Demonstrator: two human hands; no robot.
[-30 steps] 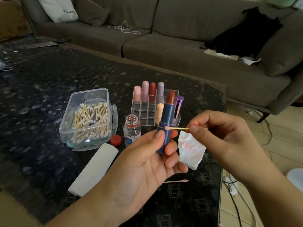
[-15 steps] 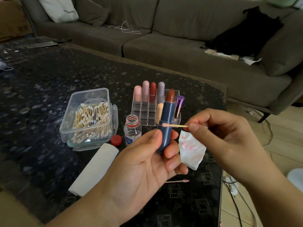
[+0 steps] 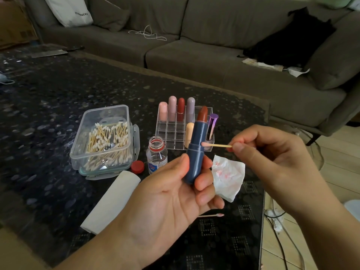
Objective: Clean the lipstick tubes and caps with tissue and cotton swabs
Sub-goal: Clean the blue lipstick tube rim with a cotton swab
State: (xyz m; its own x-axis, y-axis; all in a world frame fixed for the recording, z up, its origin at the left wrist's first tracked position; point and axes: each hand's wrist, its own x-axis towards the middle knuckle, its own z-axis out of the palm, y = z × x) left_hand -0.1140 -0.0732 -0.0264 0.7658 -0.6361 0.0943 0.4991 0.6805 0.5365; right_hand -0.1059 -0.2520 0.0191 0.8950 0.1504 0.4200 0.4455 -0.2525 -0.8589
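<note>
Two hands work mid-bench: the left hand (image 3: 175,193) grips the uncapped blue lipstick tube (image 3: 195,152) upright, the right hand (image 3: 272,162) pinches a cotton swab (image 3: 216,145) against its collar. Next, I'd guess, rotate and wipe round.

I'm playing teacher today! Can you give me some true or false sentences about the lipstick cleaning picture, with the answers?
1. The left hand holds a blue lipstick tube. True.
2. The cotton swab touches the tube's side. True.
3. The small bottle has its red cap on. False: the red cap lies beside it.
4. The swab box is empty. False: it holds many swabs.
5. The tissue has pink stains. True.
</note>
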